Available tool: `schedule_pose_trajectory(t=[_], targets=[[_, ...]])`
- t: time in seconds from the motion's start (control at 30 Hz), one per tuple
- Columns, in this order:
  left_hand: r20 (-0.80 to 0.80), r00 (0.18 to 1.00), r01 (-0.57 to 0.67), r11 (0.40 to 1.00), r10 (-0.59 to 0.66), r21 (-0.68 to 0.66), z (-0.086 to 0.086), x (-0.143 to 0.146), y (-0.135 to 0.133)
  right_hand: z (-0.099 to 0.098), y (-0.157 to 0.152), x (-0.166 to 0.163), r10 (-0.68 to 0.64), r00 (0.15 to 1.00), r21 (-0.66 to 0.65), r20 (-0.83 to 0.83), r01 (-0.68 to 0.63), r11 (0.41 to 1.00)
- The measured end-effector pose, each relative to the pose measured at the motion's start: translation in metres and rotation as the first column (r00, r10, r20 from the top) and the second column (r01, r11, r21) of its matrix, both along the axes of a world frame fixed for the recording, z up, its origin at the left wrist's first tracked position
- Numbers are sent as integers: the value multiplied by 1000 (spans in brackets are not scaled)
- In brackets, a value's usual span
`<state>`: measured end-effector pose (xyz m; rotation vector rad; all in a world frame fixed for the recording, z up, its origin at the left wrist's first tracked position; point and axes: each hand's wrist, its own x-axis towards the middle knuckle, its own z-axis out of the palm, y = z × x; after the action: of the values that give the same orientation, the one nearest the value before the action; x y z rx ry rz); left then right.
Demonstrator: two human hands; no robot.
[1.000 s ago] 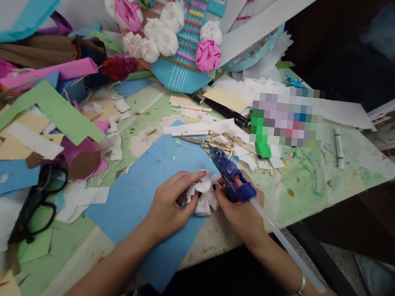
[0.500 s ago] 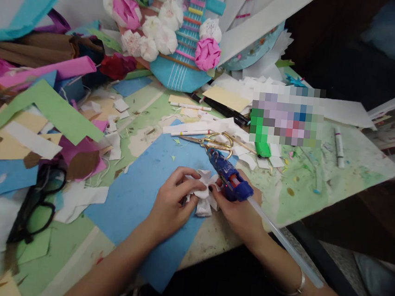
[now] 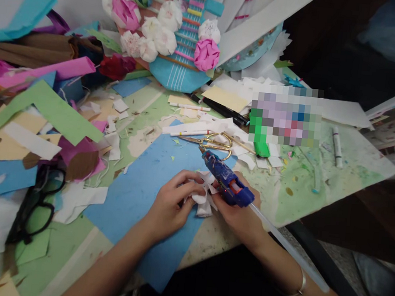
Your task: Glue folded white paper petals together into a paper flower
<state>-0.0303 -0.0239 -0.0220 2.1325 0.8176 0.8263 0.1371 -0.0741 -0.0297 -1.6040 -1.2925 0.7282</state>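
Between my hands is a small white paper flower point(image 3: 204, 207) with folded petals, above the blue paper sheet point(image 3: 133, 197). My left hand point(image 3: 171, 206) pinches its left side between thumb and curled fingers. A blue hot glue gun point(image 3: 227, 179) rests in my right hand point(image 3: 239, 219), its nozzle pointing away and to the left. A long translucent glue stick point(image 3: 289, 246) sticks out of its back, over my forearm. The right fingertips lie close to the flower's right edge; the gun hides part of them. Just beyond the nozzle lie gold-handled scissors point(image 3: 215, 142).
Paper scraps point(image 3: 45, 128) and black-framed glasses point(image 3: 40, 207) crowd the left. A blue paper guitar shape point(image 3: 180, 72) with paper flowers stands at the back. Behind the scissors are markers point(image 3: 222, 111) and a green object point(image 3: 262, 147). Another marker point(image 3: 337, 147) lies far right.
The glue gun has tipped slightly, its nozzle shifting left and its back end a little lower. My right fingertips have drawn back a bit from the flower's middle. My left hand stays on the flower.
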Motion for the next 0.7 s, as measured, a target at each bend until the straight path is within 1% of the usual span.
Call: schedule_pose_trajectory(t=[0.1,0.23,0.3,0.5,0.6,0.7], targets=[[26,1000,-12,999,12,34,0,2,0,3,-2,2,47,999,14,14,-47,999],[-11,994,-112,994,112,17,-2,4,-1,5,-3,4,76,997,-1,16,-76,997],[-15,990,-140,990,140,13,-3,5,-2,5,-4,4,76,997,-6,5,-76,997],[-33,996,-85,993,88,84,-4,7,0,5,-3,4,64,998,-8,1,-64,998],[-49,993,-109,993,112,53,-5,8,0,7,-1,3,68,998,9,1,-68,998],[-65,979,-193,981,194,18,-6,8,-1,13,-5,9,39,999,55,30,-41,998]])
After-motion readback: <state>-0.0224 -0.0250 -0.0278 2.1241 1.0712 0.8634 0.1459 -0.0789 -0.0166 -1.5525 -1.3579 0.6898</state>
